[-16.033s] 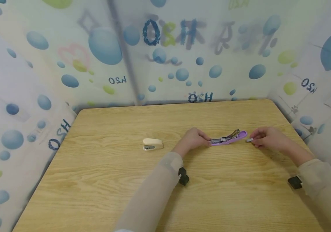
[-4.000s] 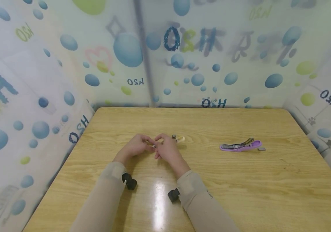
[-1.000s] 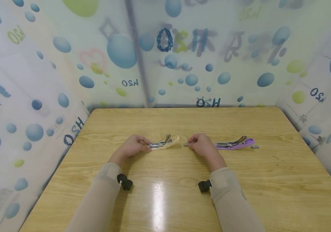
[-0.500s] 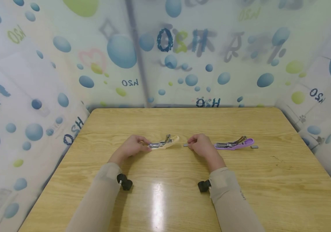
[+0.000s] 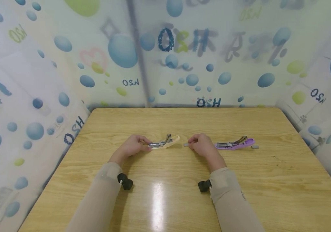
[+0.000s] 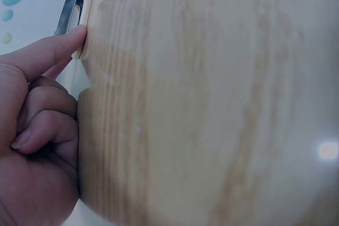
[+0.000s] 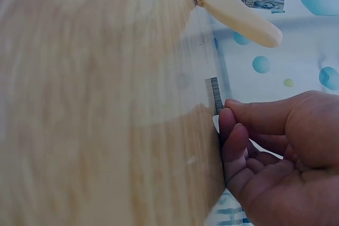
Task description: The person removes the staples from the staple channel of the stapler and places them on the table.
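The cream stapler [image 5: 174,140] lies unfolded on the table, its metal magazine and raised inner part exposed. My left hand [image 5: 132,148] pinches its left end between thumb and index finger, the other fingers curled in the left wrist view. To the right of the stapler, my right hand [image 5: 203,146] holds one end of a short grey strip of staples [image 7: 216,93] between thumb and fingertips, low at the tabletop. The cream handle [image 7: 243,14] shows beyond that strip in the right wrist view.
An unfolded purple stapler [image 5: 250,142] lies just right of my right hand. Past its right end is another small grey strip [image 5: 255,147]. The wooden table [image 5: 165,199] meets patterned curtains [image 5: 180,80] at its back and sides.
Since the oldest frame, the cream stapler has been unfolded and my left hand has gone from the purple one to it. My right hand has moved right from the cream stapler with a staple strip.
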Tool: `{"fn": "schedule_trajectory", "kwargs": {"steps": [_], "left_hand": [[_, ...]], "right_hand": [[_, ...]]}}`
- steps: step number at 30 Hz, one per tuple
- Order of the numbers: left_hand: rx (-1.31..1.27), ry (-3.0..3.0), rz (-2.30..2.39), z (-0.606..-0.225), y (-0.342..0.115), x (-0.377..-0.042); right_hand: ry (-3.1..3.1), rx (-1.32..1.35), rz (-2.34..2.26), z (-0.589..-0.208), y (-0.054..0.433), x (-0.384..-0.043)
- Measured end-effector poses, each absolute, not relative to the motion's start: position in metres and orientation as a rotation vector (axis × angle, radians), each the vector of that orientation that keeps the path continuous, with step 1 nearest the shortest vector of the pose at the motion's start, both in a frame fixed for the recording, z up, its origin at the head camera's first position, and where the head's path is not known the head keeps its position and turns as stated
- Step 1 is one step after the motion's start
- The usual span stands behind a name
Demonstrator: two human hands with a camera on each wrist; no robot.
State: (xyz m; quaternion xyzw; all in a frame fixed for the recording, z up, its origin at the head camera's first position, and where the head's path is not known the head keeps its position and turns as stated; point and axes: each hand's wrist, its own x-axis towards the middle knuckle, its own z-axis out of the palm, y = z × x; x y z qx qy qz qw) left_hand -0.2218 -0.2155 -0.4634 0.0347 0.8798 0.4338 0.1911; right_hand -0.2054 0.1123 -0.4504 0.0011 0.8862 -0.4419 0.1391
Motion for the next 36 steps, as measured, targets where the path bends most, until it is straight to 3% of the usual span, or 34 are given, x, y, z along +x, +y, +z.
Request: {"fn": "schedule_trajectory", "kwargs": {"steps": [36], "left_hand": [[0.094,2.484,1.224,-0.4628,-0.2154,-0.2203]], "right_hand": [[2.559,0.014,-1.261,-0.4481,0.1140,-0.2045]]}}
